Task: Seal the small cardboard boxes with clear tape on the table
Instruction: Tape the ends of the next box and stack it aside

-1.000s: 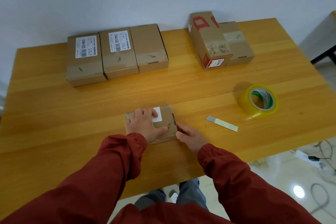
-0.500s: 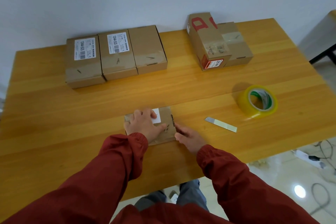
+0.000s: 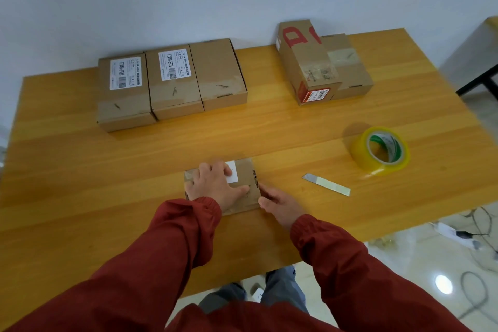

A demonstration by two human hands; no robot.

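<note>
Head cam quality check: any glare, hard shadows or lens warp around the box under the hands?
Head view: soft, even light; the tape roll casts only a blurred shadow on the table. Head view: one bright lamp reflection on the floor, none on the small cardboard box under the left hand. Head view: wide-angle bowing curves the table edges.

Left hand (image 3: 215, 186) lies flat on a small box (image 3: 244, 170) on the tabletop (image 3: 80, 183), right hand (image 3: 277, 203) against its right side. To the right lie a tape roll (image 3: 380, 151) and a strip (image 3: 326, 184) - farther back, a row of boxes (image 3: 172, 83).
</note>
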